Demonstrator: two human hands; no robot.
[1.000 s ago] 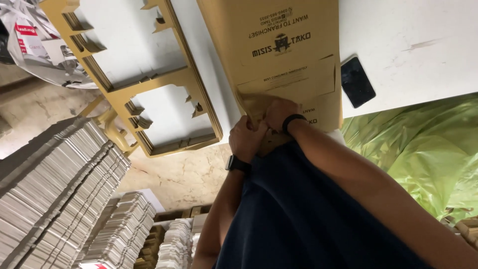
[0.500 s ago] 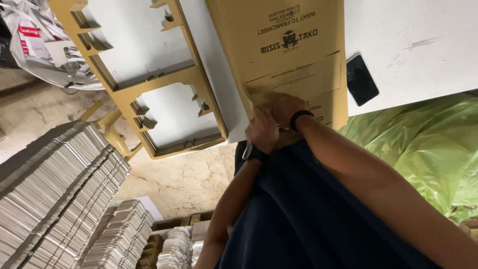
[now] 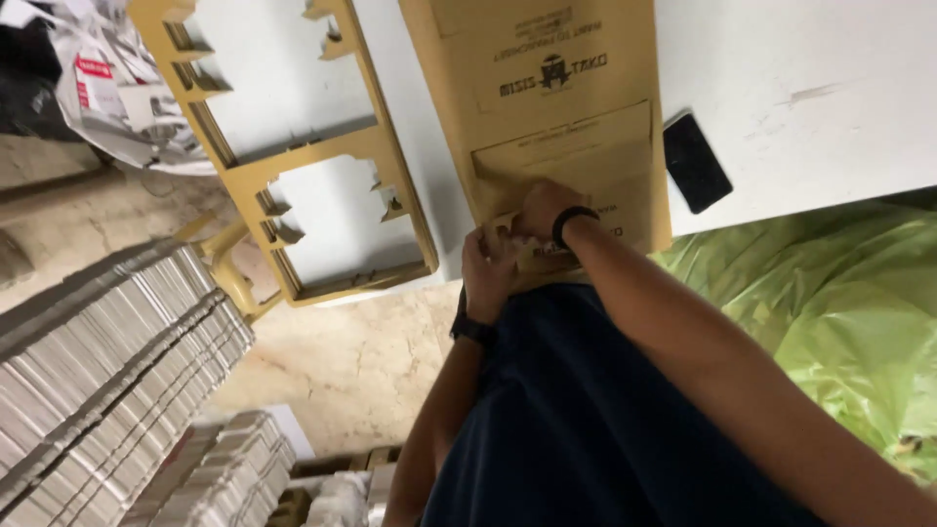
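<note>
Head view: a flat printed cardboard box blank (image 3: 547, 107) lies on the white table (image 3: 810, 78), its long axis running from the person to the far edge. The left hand (image 3: 488, 271) and right hand (image 3: 543, 209), fingers curled, pinch its near flap. A black phone (image 3: 696, 161) lies just beside it.

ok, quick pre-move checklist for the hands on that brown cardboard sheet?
1. Both hands on the flat printed brown cardboard sheet: ok, left hand and right hand at its near edge.
2. Sheet flat on white table: ok.
3. Black phone off the sheet: ok, beside it.
4. Punched-out cardboard frame off the sheet: ok.
5. Grip under fingers: cannot tell.
</note>
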